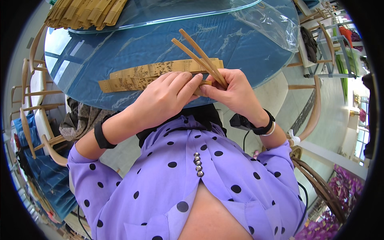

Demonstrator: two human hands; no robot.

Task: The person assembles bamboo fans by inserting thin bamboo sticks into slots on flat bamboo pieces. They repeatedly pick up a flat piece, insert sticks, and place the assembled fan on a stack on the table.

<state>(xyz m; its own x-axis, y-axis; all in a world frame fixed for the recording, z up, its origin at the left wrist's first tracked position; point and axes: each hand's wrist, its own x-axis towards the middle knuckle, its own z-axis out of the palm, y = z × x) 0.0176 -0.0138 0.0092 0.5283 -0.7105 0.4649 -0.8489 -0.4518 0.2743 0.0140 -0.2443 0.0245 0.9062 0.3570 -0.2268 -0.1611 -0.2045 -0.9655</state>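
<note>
A pair of wooden chopsticks point(193, 50) slants up and to the left out of my right hand point(236, 91), whose fingers are closed round their lower ends. My left hand point(166, 94) lies closed over a yellow-brown paper chopstick sleeve point(124, 84) with dark printing. The sleeve's right end comes out between my two hands, and the right thumb presses near it. Behind it, a second paper sleeve point(172, 66) of the same kind lies on the blue marbled tabletop point(100, 48). My fingers hide the middle of the nearer sleeve.
Many more paper sleeves are piled point(86, 14) at the far left, by the edge of a glass turntable point(172, 18). A clear plastic bag point(268, 26) lies at the far right. Wooden chairs point(38, 94) stand around the table, and a patterned bag point(82, 124) sits at the left.
</note>
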